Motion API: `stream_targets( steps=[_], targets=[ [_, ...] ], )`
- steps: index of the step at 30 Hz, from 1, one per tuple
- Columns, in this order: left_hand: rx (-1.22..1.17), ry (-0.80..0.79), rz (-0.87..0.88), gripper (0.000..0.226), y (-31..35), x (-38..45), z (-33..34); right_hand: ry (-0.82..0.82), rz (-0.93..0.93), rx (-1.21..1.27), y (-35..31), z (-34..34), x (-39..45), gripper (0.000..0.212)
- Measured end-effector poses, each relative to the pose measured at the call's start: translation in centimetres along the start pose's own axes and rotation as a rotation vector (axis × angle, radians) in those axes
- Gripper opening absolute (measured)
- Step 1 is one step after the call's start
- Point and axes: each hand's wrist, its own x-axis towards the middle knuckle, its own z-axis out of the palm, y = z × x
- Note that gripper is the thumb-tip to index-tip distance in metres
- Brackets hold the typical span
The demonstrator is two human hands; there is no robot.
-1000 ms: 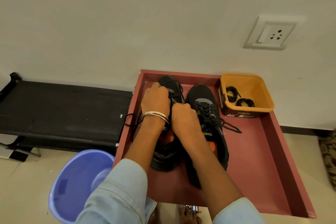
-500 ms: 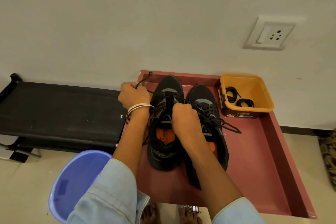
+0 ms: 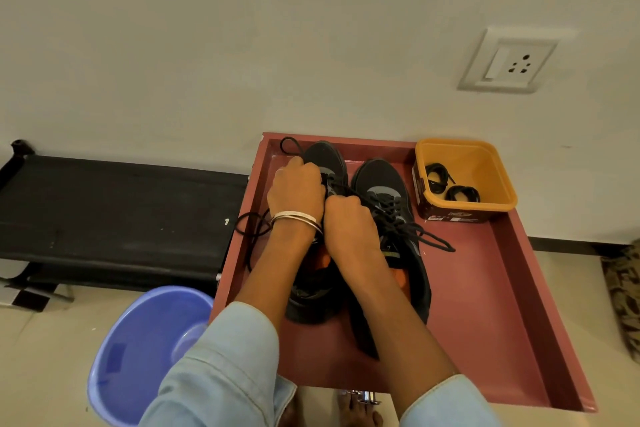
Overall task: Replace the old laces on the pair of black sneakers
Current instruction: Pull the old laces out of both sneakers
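— On the red tray [image 3: 491, 288], what've u got?
— Both sneakers, side by side. My left hand [image 3: 296, 191] is curled, pinching the old lace [image 3: 254, 227] over the left sneaker [image 3: 327, 158]. Right hand [image 3: 346, 218] is fisted at its tongue, touching my left.
— New laces [image 3: 450, 184]?
— Yellow tub [image 3: 465, 177], tray's far corner, by the right sneaker [image 3: 384, 180].
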Motion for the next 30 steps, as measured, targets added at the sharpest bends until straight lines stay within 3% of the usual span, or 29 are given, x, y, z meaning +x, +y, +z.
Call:
stream_targets(
  steps=[3, 5, 7, 11, 13, 18, 21, 23, 25, 30],
  targets=[
    [0.003, 0.031, 0.025, 0.026, 0.0, 0.2, -0.3, -0.012, 0.008, 0.004, 0.0, -0.1, -0.1, 0.021],
    [-0.119, 0.074, -0.055, 0.026, -0.8, 0.5, -0.7, -0.017, 0.012, 0.002, 0.0, -0.2, -0.1, 0.02],
    [-0.406, 0.117, -0.256, 0.029, -1.9, 0.8, -0.9, -0.014, 0.014, -0.006, -0.1, -0.2, -0.1, 0.019],
    [-1.198, 0.128, -0.712, 0.027, -2.2, 0.6, -1.5, -0.016, 0.03, -0.021, -0.2, -0.1, 0.0, 0.018],
    [-1.347, 0.122, -0.779, 0.021, -1.7, 0.5, -2.0, -0.013, 0.03, -0.026, -0.2, -0.1, 0.0, 0.018],
    [-0.727, 0.145, -0.431, 0.024, -2.4, 0.6, -1.3, -0.021, 0.02, -0.02, -0.1, -0.1, 0.1, 0.017],
    [-0.697, 0.119, -0.356, 0.016, -2.3, 0.5, -1.4, -0.023, 0.017, -0.013, -0.1, -0.1, 0.1, 0.018],
    [-0.729, 0.064, -0.307, 0.038, -2.2, 0.5, -1.1, -0.017, 0.015, -0.015, -0.1, -0.1, 0.0, 0.02],
    [-0.581, 0.01, -0.183, 0.051, -2.2, 0.6, -0.4, -0.006, 0.014, -0.012, 0.0, 0.0, 0.0, 0.022],
    [-0.333, -0.072, -0.028, 0.037, -2.1, 0.7, 0.6, -0.014, 0.009, -0.003, 0.1, 0.0, 0.0, 0.023]
  ],
)
